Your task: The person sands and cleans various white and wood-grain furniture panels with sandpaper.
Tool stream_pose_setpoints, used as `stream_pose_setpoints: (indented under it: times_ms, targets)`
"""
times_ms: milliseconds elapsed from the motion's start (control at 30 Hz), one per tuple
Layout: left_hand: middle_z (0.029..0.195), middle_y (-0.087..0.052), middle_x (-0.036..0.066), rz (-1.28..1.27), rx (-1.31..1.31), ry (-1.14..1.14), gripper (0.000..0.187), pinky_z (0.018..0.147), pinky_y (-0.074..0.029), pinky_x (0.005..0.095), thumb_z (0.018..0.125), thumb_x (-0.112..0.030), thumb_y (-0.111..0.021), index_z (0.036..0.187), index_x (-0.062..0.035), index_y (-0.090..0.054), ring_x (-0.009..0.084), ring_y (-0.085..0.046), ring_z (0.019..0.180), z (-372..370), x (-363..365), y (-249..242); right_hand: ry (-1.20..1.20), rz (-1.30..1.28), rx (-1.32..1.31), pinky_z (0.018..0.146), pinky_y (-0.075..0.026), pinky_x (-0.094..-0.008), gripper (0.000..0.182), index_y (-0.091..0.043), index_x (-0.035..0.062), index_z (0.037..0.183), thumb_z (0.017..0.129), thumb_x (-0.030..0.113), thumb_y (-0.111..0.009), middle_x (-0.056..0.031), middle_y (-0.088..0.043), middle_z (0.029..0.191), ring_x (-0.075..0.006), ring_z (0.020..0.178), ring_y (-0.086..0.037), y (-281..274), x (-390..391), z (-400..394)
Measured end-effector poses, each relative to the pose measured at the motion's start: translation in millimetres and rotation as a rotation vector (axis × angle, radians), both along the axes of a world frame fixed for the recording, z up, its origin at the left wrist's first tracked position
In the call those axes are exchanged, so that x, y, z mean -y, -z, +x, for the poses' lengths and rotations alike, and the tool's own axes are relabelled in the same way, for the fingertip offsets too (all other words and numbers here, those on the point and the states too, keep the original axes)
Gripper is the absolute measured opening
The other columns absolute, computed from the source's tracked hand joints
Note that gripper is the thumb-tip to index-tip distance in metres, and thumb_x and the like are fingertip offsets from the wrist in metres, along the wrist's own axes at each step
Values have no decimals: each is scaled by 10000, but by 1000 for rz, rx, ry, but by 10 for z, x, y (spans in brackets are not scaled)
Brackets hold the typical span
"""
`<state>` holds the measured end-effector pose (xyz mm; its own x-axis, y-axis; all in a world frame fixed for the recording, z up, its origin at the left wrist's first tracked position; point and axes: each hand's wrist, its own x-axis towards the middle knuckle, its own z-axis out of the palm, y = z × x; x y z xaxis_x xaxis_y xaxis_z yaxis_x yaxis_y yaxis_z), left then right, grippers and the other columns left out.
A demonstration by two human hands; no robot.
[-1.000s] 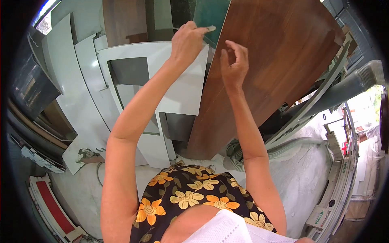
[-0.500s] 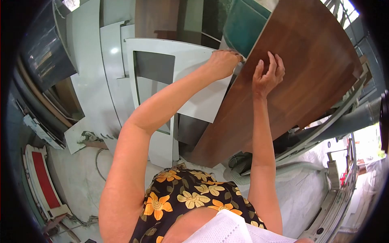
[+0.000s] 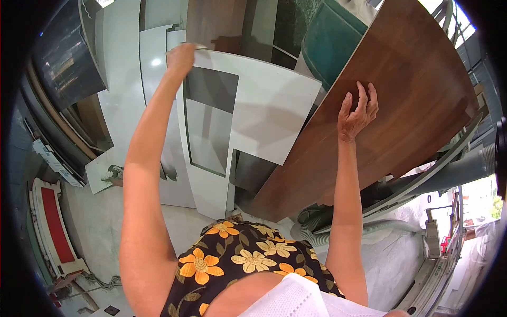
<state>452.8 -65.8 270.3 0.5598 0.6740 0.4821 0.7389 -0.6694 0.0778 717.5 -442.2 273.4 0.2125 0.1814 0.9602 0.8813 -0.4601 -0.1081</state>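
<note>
My left hand (image 3: 181,60) is closed at the top left corner of a white panel (image 3: 274,113) with rectangular cutouts. A thin pale piece (image 3: 200,47) pokes out of that grip, along the panel's upper edge; I cannot tell what it is. The panel stands tilted in front of other boards. My right hand (image 3: 358,113) has its fingers apart and slightly bent, holding nothing, over the face of a large brown wood-grain board (image 3: 406,100). This board leans at a slant and overlaps the white panel's right side.
Tall white sheets (image 3: 119,95) lean behind on the left, with a dark glossy panel (image 3: 66,58) further left. A green piece (image 3: 334,45) shows behind the brown board. A grey corrugated hose (image 3: 317,236) lies on the floor at right; a red-and-white piece (image 3: 57,224) stands lower left.
My left hand has travelled left along the white panel's top edge, from its right end to the left corner. My right hand stays over the brown board, fingers apart.
</note>
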Motion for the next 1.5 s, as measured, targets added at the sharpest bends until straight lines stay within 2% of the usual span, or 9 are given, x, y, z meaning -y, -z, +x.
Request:
stream_pose_setpoints:
  times_ms: [167,500,733,933,1033,1133,1233,1333,1500]
  targets:
    - [862,-668,158,-3,75,-281,196,673,-534,426,835,-126,-488,817,-59,-671,313,-661,837,7,-149,-54,-12,17,24,912,-342,-399,300,-601,141,1111,851,283,-555,-89,-491,1250,-263,1120,-473,-8,-17,-25]
    - [949,-635,158,-107,98,581,278,806,-471,430,734,-2,-457,938,-44,-640,321,-598,929,1050,1705,-129,-4,9,72,889,-369,-412,281,-608,133,1097,855,270,-564,-92,-472,1272,-254,1133,-463,-15,-44,-29]
    - [1101,-608,132,85,352,301,457,886,-444,413,747,29,-383,1119,-123,-602,332,-565,1016,-21,136,263,-146,-30,31,901,-377,-393,271,-612,104,1082,837,215,-582,-93,-517,1225,-264,1104,-489,-107,55,-211]
    - [761,-616,191,-98,344,-31,465,621,-480,400,773,-27,-398,1145,-206,-613,299,-593,637,-726,93,257,-583,-281,16,893,-414,-399,329,-593,47,1097,804,193,-617,-117,-585,1121,-287,1052,-532,-294,-602,-564]
    - [621,-557,147,-322,446,-52,520,548,-440,357,764,-20,-374,1193,-216,-594,221,-475,487,-927,541,167,-418,-462,123,891,-416,-411,405,-586,52,1125,820,319,-595,-133,-611,1085,-303,1019,-562,-157,-1101,-481]
    - [615,-566,134,-378,527,-64,507,538,-434,346,775,-29,-371,1192,-213,-594,201,-449,475,-1223,772,253,-182,-861,-257,887,-411,-421,528,-578,71,1155,819,476,-542,-152,-630,1052,-312,987,-589,-148,-1260,-508]
    - [749,-634,128,-376,548,-104,505,636,-479,319,756,11,-394,1175,-176,-606,234,-572,628,-1586,920,323,-210,-824,-331,857,-405,-446,565,-599,117,1129,810,572,-491,-148,-653,1002,-313,958,-607,-139,-1280,-508]
    - [1128,-569,270,-357,689,79,366,948,-408,344,841,-24,-420,1171,107,-507,314,-545,1104,-1788,1045,238,-216,-807,-350,835,-404,-444,540,-627,130,1064,815,586,-480,-128,-667,963,-304,932,-616,-190,-1233,-583]
    - [1100,-618,186,-253,840,33,367,929,-408,275,820,42,-384,1138,67,-565,236,-577,1054,-1932,1326,108,-324,-720,-338,815,-414,-416,514,-644,103,1009,807,559,-523,-116,-676,908,-287,898,-623,-241,-992,-739]
